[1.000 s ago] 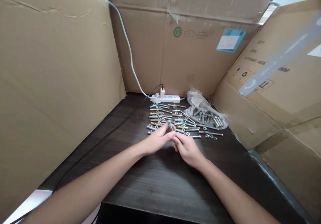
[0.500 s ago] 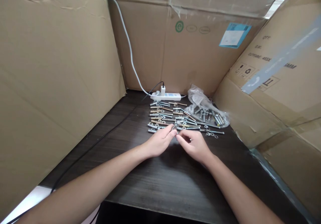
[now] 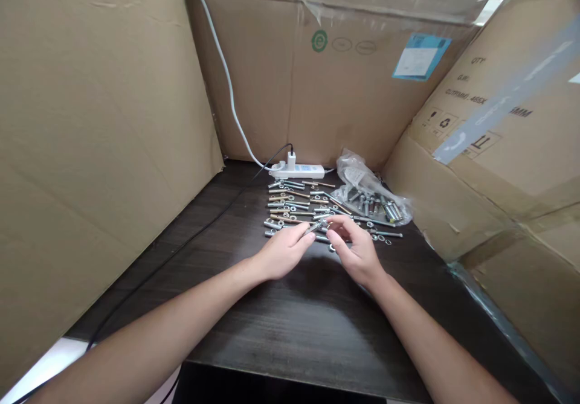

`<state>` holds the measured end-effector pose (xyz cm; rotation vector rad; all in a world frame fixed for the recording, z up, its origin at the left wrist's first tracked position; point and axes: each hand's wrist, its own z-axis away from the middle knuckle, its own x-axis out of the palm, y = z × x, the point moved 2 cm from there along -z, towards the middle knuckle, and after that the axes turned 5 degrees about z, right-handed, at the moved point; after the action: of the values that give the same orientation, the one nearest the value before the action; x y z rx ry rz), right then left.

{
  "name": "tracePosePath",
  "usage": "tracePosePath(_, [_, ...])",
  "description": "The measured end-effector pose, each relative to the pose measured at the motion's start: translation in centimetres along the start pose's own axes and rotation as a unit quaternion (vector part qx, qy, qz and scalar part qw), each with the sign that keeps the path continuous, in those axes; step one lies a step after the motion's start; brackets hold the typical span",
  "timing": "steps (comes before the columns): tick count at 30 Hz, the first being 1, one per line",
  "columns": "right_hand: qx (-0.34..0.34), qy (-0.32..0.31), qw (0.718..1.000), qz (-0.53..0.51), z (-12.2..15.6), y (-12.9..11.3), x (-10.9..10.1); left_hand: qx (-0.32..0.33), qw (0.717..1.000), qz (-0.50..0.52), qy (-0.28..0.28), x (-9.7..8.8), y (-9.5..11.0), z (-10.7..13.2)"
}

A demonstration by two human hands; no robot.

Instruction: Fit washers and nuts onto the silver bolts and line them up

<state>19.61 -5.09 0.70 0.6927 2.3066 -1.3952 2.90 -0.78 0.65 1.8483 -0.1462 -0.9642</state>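
My left hand [image 3: 283, 253] pinches a silver bolt [image 3: 316, 227] by one end, just in front of the rows of bolts, nuts and washers [image 3: 294, 206] laid out on the dark table [image 3: 294, 313]. My right hand [image 3: 357, 252] hovers beside the bolt's tip with thumb and forefinger curled together over the small parts. Whether those fingers hold a nut or washer is too small to make out.
A clear plastic bag of more bolts [image 3: 374, 198] lies at the right of the rows. A white power strip [image 3: 302, 171] with a plugged cable sits at the back. Large cardboard boxes [image 3: 99, 126] wall the table on the left, back and right.
Both hands have shifted forward toward the rows of parts. The bolt in my left hand has tilted from pointing up to lying nearly level, and my right hand moved up beside its tip.
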Motion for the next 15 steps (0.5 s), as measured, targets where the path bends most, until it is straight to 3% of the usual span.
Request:
tracePosePath(5, [0.004, -0.001, 1.000, -0.008, -0.01, 0.09, 0.07, 0.005, 0.996, -0.086, 0.013, -0.62, 0.40, 0.08])
tracePosePath(15, [-0.019, 0.015, 1.000, 0.013, 0.00, -0.88, 0.06, -0.006, 0.993, -0.120, -0.003, -0.49, 0.17, -0.11])
